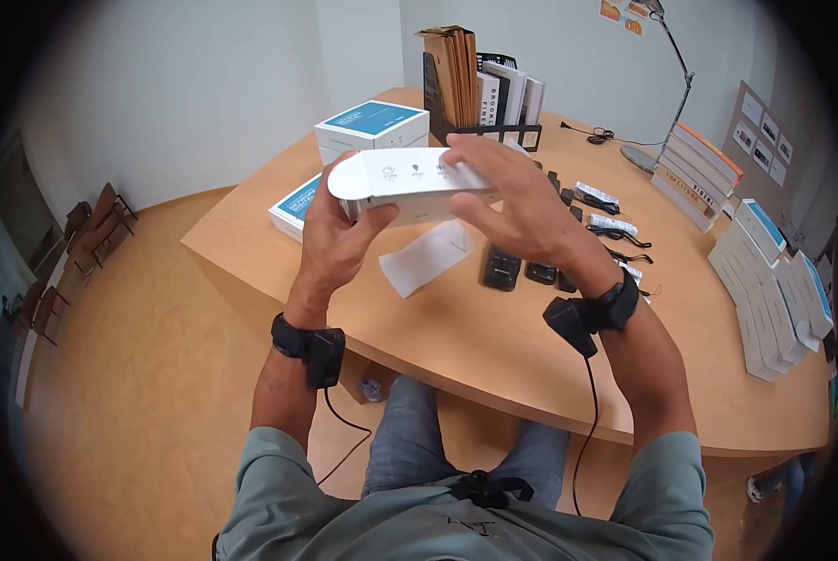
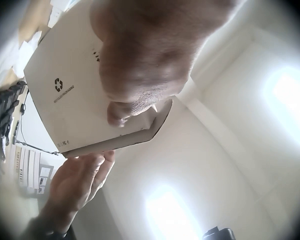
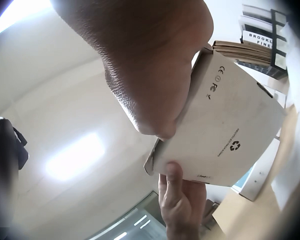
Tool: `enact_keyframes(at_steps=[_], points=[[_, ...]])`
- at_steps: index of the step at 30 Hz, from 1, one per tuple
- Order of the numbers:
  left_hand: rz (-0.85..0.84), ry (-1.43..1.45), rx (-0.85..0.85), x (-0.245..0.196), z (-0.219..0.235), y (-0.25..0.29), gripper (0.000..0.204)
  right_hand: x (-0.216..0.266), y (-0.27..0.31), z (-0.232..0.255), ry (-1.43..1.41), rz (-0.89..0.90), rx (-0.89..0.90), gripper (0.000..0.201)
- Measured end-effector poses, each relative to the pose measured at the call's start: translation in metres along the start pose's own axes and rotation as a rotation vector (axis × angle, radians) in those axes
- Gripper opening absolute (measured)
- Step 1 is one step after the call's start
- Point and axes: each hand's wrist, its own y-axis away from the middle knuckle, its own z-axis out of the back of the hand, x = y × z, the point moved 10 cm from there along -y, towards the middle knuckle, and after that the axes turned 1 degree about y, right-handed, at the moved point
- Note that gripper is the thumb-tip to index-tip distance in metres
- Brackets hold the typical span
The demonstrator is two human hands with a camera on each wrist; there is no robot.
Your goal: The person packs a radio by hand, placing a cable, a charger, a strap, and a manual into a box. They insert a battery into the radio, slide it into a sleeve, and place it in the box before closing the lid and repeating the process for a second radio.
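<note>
A white box (image 1: 414,171) with small printed icons is held up above the table. The left hand (image 1: 330,238) grips its left end, thumb on the near side. Around the right end is the right hand (image 1: 522,201), fingers over the top face and thumb lower down. In the left wrist view, a recycling mark shows on the box's pale underside (image 2: 65,110), with the right hand (image 2: 80,182) at its edge. The right wrist view shows the same underside (image 3: 230,130), the left hand (image 3: 182,205) touching it and a slightly raised flap edge. The box's contents are hidden.
White paper (image 1: 426,257) lies below the box. Blue-topped boxes (image 1: 372,122) stand behind at left, more boxes (image 1: 765,290) at far right. Black devices (image 1: 501,269) and corded items (image 1: 614,225) lie right of centre, near books (image 1: 695,178), a lamp (image 1: 640,157) and a file holder (image 1: 438,93).
</note>
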Motion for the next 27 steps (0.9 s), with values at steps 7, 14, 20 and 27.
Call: enact_keyframes(at_steps=[7,14,20,27], points=[[0.005,0.112,0.068,-0.012,-0.018,-0.001,0.063,0.031,-0.023,-0.010,0.034,0.040,0.136,0.045],[0.064,0.141,0.114,-0.019,-0.028,0.008,0.066,0.073,-0.025,-0.006,-0.041,0.322,0.070,0.031],[-0.030,0.048,0.149,-0.018,-0.029,0.014,0.070,0.065,-0.020,-0.001,-0.287,0.132,0.194,0.019],[0.040,-0.020,0.229,-0.009,-0.033,0.016,0.073,0.069,-0.021,0.006,-0.320,0.136,0.219,0.022]])
